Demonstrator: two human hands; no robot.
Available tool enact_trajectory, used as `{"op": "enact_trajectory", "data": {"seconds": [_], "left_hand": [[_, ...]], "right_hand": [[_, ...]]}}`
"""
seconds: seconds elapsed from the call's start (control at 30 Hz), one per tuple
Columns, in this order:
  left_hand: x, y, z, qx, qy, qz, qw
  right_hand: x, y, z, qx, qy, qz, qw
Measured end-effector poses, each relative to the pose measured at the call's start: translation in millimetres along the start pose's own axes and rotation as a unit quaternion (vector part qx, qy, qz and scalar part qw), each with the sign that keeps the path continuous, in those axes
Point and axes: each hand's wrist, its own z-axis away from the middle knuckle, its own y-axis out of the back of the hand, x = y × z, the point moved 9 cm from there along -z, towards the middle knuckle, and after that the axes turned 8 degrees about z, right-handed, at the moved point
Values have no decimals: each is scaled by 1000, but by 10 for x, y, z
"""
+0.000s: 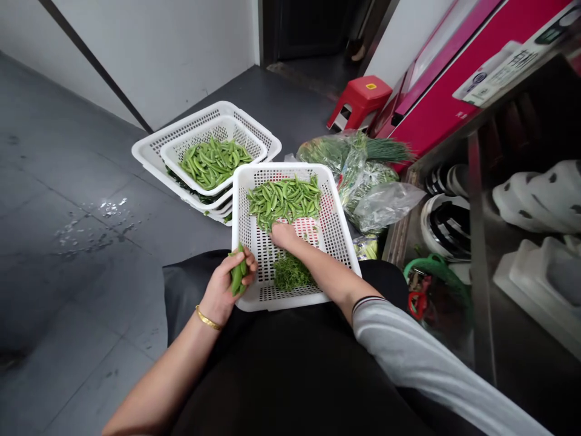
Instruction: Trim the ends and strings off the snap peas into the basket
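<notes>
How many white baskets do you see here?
3. The lap basket, a small basket of pods on the floor, and the larger basket it sits in. More may be nested beneath.

Grey tiled floor (68, 181), matt under even indoor light, wet with a patch of water splashes (97, 224) at left. Behind it, a pale plain wall (172, 54) crossed by a dark slanted strip (95, 66). Dark doorway (313, 27) at top centre. Low red plastic stool (361, 100) just beside a magenta cabinet (445, 103). At right, a steel shelf rack (476, 200) with blurred white ware.
</notes>
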Motion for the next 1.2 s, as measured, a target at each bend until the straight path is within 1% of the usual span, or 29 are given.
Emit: {"op": "enact_trajectory", "data": {"seconds": [0.03, 0.1, 0.2, 0.27, 0.37, 0.47, 0.53, 0.6, 0.63, 0.7, 0.77, 0.83, 0.93, 1.0, 1.03, 1.07, 1.1, 1.13, 1.17, 1.2], "left_hand": [[1, 12, -1, 1, 3, -23, 1000], [1, 28, -6, 2, 13, -71, 997], [-79, 25, -20, 6, 39, -148, 988], [-164, 13, -33, 18, 42, -202, 978], [-263, -17, -51, 50, 8, -273, 961], [-311, -66, -47, 75, -33, -308, 948], [-310, -93, -25, 89, -53, -310, 945], [-298, -124, 2, 93, -62, -302, 947], [-300, -140, 14, 90, -59, -295, 949], [-308, -168, 29, 77, -48, -278, 956], [-324, -184, 33, 64, -34, -260, 963], [-355, -197, 26, 49, -18, -247, 968], [-464, -220, 17, 17, 34, -242, 970], [-556, -227, 35, -5, 83, -247, 965], [-593, -228, 52, -15, 107, -251, 962], [-617, -228, 73, -26, 129, -253, 959], [-624, -228, 96, -36, 145, -254, 956], [-613, -226, 116, -45, 154, -255, 953], [-586, -222, 134, -52, 158, -257, 952], [-551, -215, 149, -57, 157, -260, 951]], "right_hand": [[41, -6, 20, 3, 0, 2, 1000], [163, 10, 160, 10, 1, 9, 1000], [313, 69, 556, 15, 14, 20, 1000], [313, 135, 877, 40, 33, 34, 998], [152, 269, 1342, 138, 68, 71, 986], [-80, 356, 1693, 239, 103, 93, 961], [-204, 415, 1863, 302, 133, 91, 940], [-273, 479, 1995, 355, 168, 80, 916], [-273, 507, 2040, 373, 181, 68, 907], [-199, 555, 2076, 389, 185, 29, 902], [-93, 587, 2075, 394, 173, -9, 903], [-65, 603, 2088, 398, 183, -25, 899], [-180, 607, 2152, 387, 258, -63, 883], [-245, 608, 2185, 345, 319, -142, 871], [-246, 600, 2180, 307, 343, -194, 867], [-206, 589, 2153, 264, 349, -250, 864], [-116, 576, 2104, 223, 335, -306, 863], [30, 561, 2038, 193, 297, -357, 864], [222, 549, 1969, 179, 241, -395, 868], [437, 548, 1916, 182, 177, -416, 873]]}}
